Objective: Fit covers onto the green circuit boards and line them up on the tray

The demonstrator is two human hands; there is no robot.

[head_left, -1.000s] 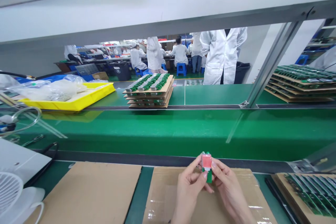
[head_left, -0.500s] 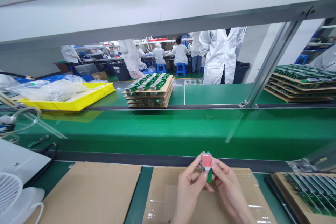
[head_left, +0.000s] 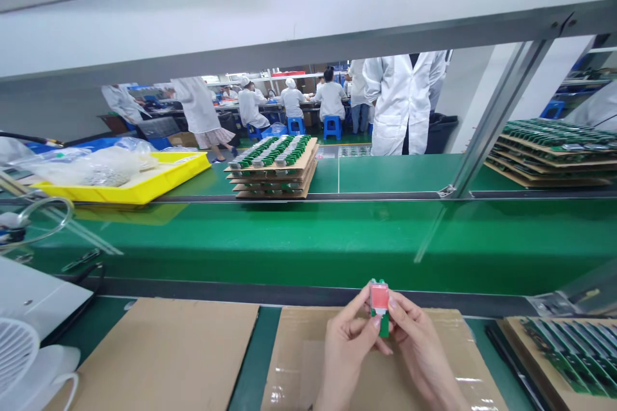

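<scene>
Currently holds a small green board (head_left: 384,327), capped at its far end by a red square (head_left: 379,297), between the left hand (head_left: 349,350) and the right hand (head_left: 418,334), raised over the far part of a taped cardboard sheet (head_left: 296,340). Sits directly between the two sets of fingertips, not off to either side, and touches both, with neither hand nearer. Points its long axis nearly straight up the view, away from the wrists, with the red square farther off and the bare green end closer. Meets the grip across that axis, from the left edge and from the right. On the left, bears the thumb tip close to a pale tab (head_left: 380,311) just below the red square and the forefinger along the upper left edge; on the right, bears the thumb against the red square's right edge. Stays pinched on both sides, then, with fingertips closed on the piece; cannot tell how the fingers behind press on it. Compared with the earlier frames, shows almost no change in hands, grip or direction of the board. Farther back, shows a walking person (head_left: 195,106) in a white coat now clearly more to the left, and, on the green belt (head_left: 299,231), a slim dark item (head_left: 81,260) slightly farther right.
</scene>
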